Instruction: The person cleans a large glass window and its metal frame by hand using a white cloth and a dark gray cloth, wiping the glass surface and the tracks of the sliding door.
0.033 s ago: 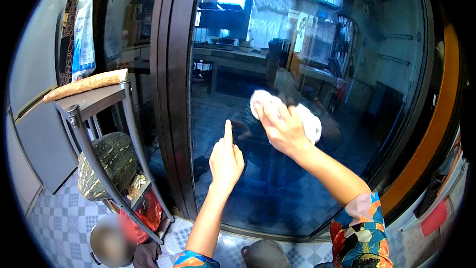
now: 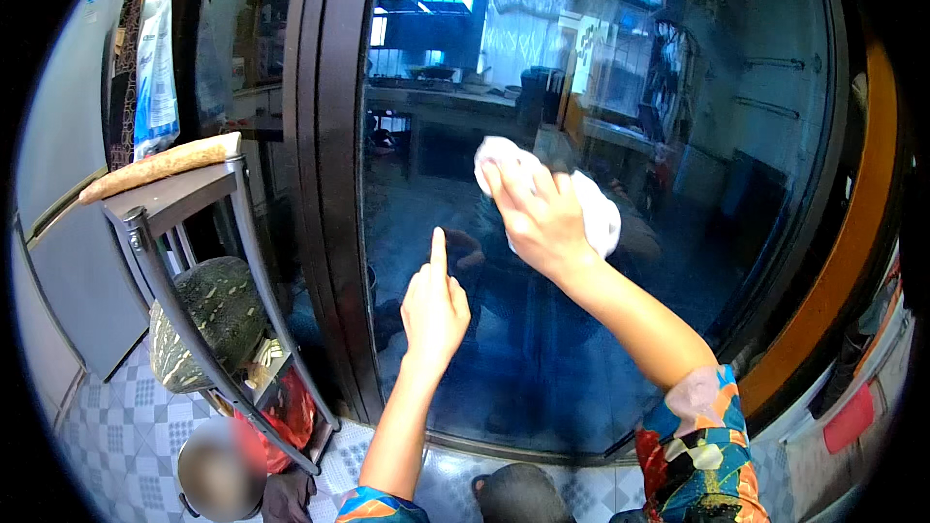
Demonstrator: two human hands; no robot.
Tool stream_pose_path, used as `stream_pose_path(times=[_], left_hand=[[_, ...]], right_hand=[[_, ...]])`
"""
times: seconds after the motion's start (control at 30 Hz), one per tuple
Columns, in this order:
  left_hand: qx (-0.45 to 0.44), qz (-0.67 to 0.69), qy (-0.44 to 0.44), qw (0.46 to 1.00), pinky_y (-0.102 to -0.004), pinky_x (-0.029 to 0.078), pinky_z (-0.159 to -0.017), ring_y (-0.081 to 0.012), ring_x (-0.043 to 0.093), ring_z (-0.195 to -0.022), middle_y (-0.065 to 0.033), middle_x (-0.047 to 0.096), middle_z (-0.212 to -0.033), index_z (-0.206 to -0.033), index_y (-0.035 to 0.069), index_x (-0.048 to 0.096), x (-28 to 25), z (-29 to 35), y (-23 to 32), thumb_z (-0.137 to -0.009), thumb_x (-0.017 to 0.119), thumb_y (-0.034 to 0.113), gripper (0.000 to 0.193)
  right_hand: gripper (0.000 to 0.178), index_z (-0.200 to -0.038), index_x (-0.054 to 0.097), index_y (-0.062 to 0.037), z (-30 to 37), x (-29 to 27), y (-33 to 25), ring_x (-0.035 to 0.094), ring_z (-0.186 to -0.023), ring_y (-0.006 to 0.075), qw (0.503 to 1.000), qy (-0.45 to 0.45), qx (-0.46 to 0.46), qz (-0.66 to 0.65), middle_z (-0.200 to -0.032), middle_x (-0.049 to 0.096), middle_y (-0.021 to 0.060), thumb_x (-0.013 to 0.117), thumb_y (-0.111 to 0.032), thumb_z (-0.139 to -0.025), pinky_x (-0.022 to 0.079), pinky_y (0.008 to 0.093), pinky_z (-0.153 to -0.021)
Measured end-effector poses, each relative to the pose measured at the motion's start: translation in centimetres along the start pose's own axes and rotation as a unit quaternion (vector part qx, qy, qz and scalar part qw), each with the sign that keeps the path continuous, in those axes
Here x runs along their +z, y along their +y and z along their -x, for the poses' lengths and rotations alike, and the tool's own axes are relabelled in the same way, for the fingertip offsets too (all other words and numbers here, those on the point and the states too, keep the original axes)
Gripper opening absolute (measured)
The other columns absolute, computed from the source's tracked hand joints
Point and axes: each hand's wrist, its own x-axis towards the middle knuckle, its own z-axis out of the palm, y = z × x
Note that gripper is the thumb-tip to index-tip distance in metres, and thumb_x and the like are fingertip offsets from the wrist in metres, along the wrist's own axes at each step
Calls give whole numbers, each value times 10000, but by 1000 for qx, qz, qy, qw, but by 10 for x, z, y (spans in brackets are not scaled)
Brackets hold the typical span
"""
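Observation:
My right hand (image 2: pixel 548 232) presses a bunched white cloth (image 2: pixel 603 223) against a large dark glass door panel (image 2: pixel 572 368), its fingers spread over the cloth. To its left and a little lower, my left hand (image 2: pixel 434 315) is empty as far as I can see. Its index finger stretches up at the glass, with the other fingers curled. Whether that fingertip touches the pane I cannot tell. A kitchen-like room with bright windows shows in the glass.
Left of the glass runs a dark door frame (image 2: pixel 329 184). A metal rack (image 2: pixel 179 190) stands beside it, with a long tan root-like vegetable (image 2: pixel 160 167) on top and a mottled green pumpkin (image 2: pixel 218 315) lower. A red bag (image 2: pixel 291 412) and a blurred pot (image 2: pixel 221 475) are below.
My right hand and the cloth have moved up and slightly left on the glass. My left hand keeps its pointing shape, and the whole view has shifted slightly.

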Motion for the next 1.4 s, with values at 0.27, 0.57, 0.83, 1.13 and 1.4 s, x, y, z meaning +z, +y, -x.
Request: stream_pose_path(times=[0.27, 0.57, 0.83, 1.13, 1.4], left_hand=[[27, 21, 12, 999, -416, 498, -709, -313, 610, -716, -161, 588, -767, -1517, 112, 264, 7, -1, -2, -824, 557, -17, 763], [12, -3, 1, 1000, -428, 493, -696, -332, 612, -699, -182, 598, -764, -1526, 137, 248, 1, 0, -8, -846, 517, -30, 750], [14, 1, 26, 1000, -441, 488, -651, -345, 608, -655, -192, 594, -713, -1518, 86, 242, 11, 0, 2, -833, 532, -14, 750], [-58, 132, -74, 987, -299, 521, -760, -175, 657, -806, -92, 686, -891, -1333, 28, 530, -1, 10, 27, -871, 568, 27, 464], [-175, 553, -375, 723, -309, 440, -974, -182, 524, -1183, -126, 519, -1346, -1471, 16, 317, 26, 62, 100, -942, 613, 293, 667]], right_hand=[[482, -1213, 640, -24, 82, -23, -26, 528, -965, 237, 999, -44, -8, -22, -1133, 570, 94, 561, -190, -768, 402, 330, -670], [464, -1222, 625, -91, 30, -21, 34, 518, -882, 244, 999, -26, 41, 12, -1060, 573, 49, 585, -133, -761, 395, 378, -675], [463, -1220, 615, -10, 51, 1, -28, 509, -980, 268, 999, -18, 19, -22, -1117, 534, 111, 548, -190, -799, 405, 372, -696], [380, -1139, 651, -38, 209, -91, -30, 559, -932, 242, 898, -200, 137, -367, -1031, 553, 92, 639, -98, -763, 452, 316, -764], [315, -1198, 465, -15, 193, -164, 0, 604, -1016, 178, 216, -10, 575, -789, -1129, 581, 104, 583, -153, -940, 512, 305, -877]])
